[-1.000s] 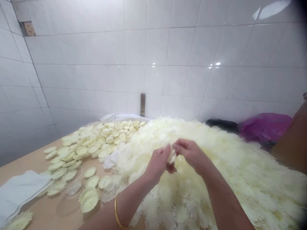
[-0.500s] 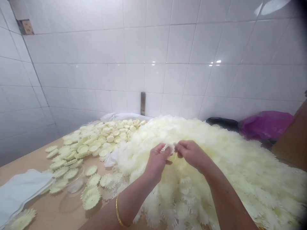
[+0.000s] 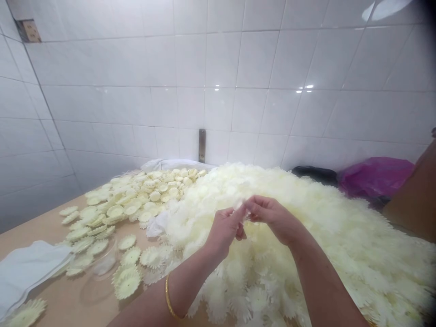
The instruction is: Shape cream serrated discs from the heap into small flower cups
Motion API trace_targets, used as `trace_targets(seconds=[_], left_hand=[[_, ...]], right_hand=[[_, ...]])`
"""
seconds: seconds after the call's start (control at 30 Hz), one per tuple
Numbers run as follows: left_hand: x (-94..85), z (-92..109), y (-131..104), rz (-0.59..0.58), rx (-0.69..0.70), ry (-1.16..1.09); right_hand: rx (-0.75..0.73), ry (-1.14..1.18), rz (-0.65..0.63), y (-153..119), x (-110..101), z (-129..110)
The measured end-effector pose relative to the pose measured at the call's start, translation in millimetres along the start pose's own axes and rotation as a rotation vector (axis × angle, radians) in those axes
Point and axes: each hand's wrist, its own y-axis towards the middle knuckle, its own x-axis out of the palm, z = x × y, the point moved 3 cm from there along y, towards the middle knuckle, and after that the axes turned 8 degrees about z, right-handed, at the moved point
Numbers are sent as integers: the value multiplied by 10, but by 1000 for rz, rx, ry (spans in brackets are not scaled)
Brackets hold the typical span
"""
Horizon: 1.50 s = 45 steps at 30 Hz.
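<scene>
My left hand (image 3: 226, 227), with a gold bangle (image 3: 167, 297) on its forearm, is closed in a pinch over a big heap of pale frilly petal pieces (image 3: 327, 240). My right hand (image 3: 269, 213) meets it there, also closed, its fingertips touching those of the left. Between the fingertips shows a sliver of whitish petal material (image 3: 240, 205), mostly hidden by the fingers. Left of the heap, stacks of pale yellow scalloped discs (image 3: 126, 204) lie spread out.
A white cloth (image 3: 32, 263) and a clear round dish (image 3: 104, 263) lie on the tan table (image 3: 68, 302). Behind the heap are a black item (image 3: 315, 175) and a purple bag (image 3: 378, 177). A metal strip (image 3: 202, 145) stands against the tiled wall.
My right hand has moved slightly left, so its fingertips now meet my left hand's. The white piece between them shows less than before. The view has shifted slightly.
</scene>
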Motion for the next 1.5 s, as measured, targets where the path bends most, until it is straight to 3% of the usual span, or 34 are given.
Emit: trace_targets(seconds=[0.17, 0.27, 0.47, 0.67, 0.73, 0.87, 1.0, 1.07, 1.2, 1.27, 1.33, 1.5], left_hand=[[43, 23, -49, -37, -99, -7], [27, 52, -46, -21, -142, -57], [-4, 98, -22, -99, -40, -102], [-18, 64, -16, -60, -76, -122], [-30, 57, 2, -27, -83, -110], [-81, 72, 47, 80, -65, -42], [-123, 86, 81, 85, -46, 57], [-162, 94, 96, 105, 18, 159], [-266, 165, 112, 254, 236, 325], [-285, 203, 111, 277, 267, 340], [-264, 224, 104, 231, 220, 303], [-99, 219, 25, -39, 51, 143]], right_hand=[[-14, 5, -37, 6, 7, 20], [-22, 18, 16, 33, -11, 54], [-34, -72, 118, 81, 12, 100], [-54, 31, 381, 109, -136, 112], [-39, 44, 412, 105, -194, 114], [-27, 47, 333, 96, -204, 116], [-39, 42, 221, 89, -136, 113], [-43, 44, 190, 81, -112, 101], [-30, 10, 141, 61, -79, 80], [-37, -14, 132, 59, -63, 78], [-60, -36, 152, 67, -48, 83], [-141, -133, 225, 101, 19, 110]])
